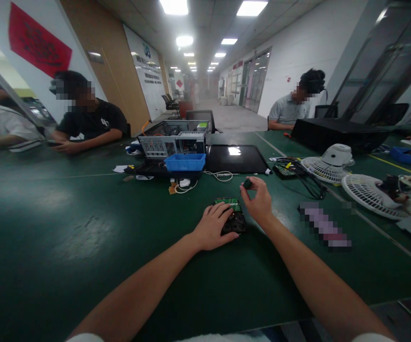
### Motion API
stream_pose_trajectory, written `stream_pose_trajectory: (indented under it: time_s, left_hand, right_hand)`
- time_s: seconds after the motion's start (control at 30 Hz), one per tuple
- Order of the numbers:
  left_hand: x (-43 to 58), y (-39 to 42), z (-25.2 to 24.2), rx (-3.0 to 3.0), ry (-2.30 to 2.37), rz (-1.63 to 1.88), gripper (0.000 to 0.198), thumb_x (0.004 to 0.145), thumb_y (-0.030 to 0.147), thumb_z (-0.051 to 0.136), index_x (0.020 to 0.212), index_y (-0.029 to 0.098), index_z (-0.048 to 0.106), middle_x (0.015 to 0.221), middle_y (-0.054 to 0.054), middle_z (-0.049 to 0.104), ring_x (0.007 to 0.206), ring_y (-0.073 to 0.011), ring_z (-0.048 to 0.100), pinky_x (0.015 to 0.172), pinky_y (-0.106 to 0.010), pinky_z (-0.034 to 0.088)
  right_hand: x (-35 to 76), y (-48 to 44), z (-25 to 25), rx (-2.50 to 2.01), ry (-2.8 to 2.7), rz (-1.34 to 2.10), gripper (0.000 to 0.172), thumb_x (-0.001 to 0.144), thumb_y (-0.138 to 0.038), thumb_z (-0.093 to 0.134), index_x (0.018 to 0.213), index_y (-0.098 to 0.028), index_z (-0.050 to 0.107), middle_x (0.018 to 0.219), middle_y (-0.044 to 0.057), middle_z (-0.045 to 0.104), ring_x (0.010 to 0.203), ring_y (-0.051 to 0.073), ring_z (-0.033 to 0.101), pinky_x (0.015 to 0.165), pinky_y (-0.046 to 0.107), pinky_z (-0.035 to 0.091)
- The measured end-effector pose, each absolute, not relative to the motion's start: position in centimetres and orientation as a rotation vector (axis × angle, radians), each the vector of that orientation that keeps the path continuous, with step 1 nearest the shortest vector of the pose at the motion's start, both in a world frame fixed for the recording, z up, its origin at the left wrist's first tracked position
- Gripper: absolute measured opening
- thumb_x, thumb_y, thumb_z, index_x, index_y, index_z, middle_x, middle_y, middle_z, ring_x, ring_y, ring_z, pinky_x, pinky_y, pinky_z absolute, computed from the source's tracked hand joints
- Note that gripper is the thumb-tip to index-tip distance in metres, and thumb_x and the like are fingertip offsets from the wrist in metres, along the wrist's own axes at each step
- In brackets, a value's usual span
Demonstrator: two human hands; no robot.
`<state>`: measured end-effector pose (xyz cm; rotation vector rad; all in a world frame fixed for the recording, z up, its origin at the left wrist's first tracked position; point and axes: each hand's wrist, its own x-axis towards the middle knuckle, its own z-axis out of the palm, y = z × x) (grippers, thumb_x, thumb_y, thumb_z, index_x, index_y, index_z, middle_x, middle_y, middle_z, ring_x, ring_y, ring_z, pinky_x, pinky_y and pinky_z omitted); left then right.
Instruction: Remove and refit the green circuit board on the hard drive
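A small black device with a green circuit board (234, 206) lies on the green table in front of me. My left hand (210, 228) rests across its left side, fingers stretched out and thumb along the near edge, covering part of it. Black casing shows at the device's near end. Just beyond and to the right, my right hand (259, 202) is raised, pinching a small dark piece (247, 183) between thumb and fingers. The piece is too small to tell its kind.
A blue plastic bin (185, 162) stands before an open computer case (173, 140). Right of it lies a flat black panel (237, 159). White fan parts (372, 194), cables and another circuit board (286, 170) are on the right. Other people sit around the table (66, 247).
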<state>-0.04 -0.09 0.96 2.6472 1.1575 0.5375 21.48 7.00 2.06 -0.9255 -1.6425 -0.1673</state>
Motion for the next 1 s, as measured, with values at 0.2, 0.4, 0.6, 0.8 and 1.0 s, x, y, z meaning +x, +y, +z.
stream_pose_trajectory:
  time_s: [0.2, 0.4, 0.6, 0.8, 1.0]
  left_hand:
    - [0.0, -0.1, 1.0, 2.653, 1.159, 0.54, 0.085, 0.088, 0.071, 0.054, 0.156, 0.025, 0.033, 0.159, -0.012, 0.037, 0.149, -0.0353, 0.026, 0.121, -0.058, 0.02]
    - [0.0, 0.0, 0.9, 2.654, 1.157, 0.549, 0.085, 0.087, 0.071, 0.055, 0.156, 0.025, 0.034, 0.159, -0.012, 0.038, 0.149, -0.0354, 0.028, 0.12, -0.058, 0.02]
    - [0.0, -0.2, 1.1, 2.657, 1.15, 0.551, 0.084, 0.088, 0.071, 0.054, 0.156, 0.025, 0.034, 0.158, -0.012, 0.038, 0.149, -0.0352, 0.028, 0.12, -0.057, 0.021]
    - [0.0, -0.3, 1.4, 2.656, 1.153, 0.54, 0.084, 0.089, 0.07, 0.054, 0.156, 0.025, 0.033, 0.158, -0.012, 0.038, 0.149, -0.0353, 0.027, 0.12, -0.058, 0.02]
    - [0.0, -0.2, 1.1, 2.653, 1.149, 0.549, 0.084, 0.089, 0.069, 0.055, 0.156, 0.024, 0.034, 0.158, -0.013, 0.038, 0.149, -0.0352, 0.027, 0.121, -0.058, 0.02]
  right_hand:
    - [21.7, 6.6, 2.5, -0.942, -1.708, -0.225, 0.039, 0.093, -0.028, 0.063, 0.13, -0.023, 0.053, 0.117, 0.013, 0.058, 0.092, 0.023, 0.064, 0.082, 0.045, 0.061]
    - [21.8, 6.8, 2.6, -0.922, -1.705, -0.228, 0.041, 0.093, -0.025, 0.062, 0.132, -0.023, 0.051, 0.126, 0.015, 0.056, 0.111, 0.027, 0.062, 0.086, 0.046, 0.061]
    - [21.9, 7.0, 2.4, -0.919, -1.686, -0.22, 0.039, 0.092, -0.024, 0.065, 0.129, -0.024, 0.053, 0.119, 0.011, 0.058, 0.094, 0.022, 0.065, 0.08, 0.042, 0.063]
    - [21.9, 6.5, 2.8, -0.949, -1.723, -0.205, 0.037, 0.092, -0.025, 0.064, 0.128, -0.025, 0.055, 0.115, 0.01, 0.056, 0.083, 0.019, 0.064, 0.079, 0.04, 0.062]
    - [21.8, 6.4, 3.1, -0.973, -1.735, -0.203, 0.035, 0.093, -0.027, 0.062, 0.127, -0.024, 0.054, 0.106, 0.008, 0.059, 0.076, 0.019, 0.062, 0.076, 0.039, 0.06]
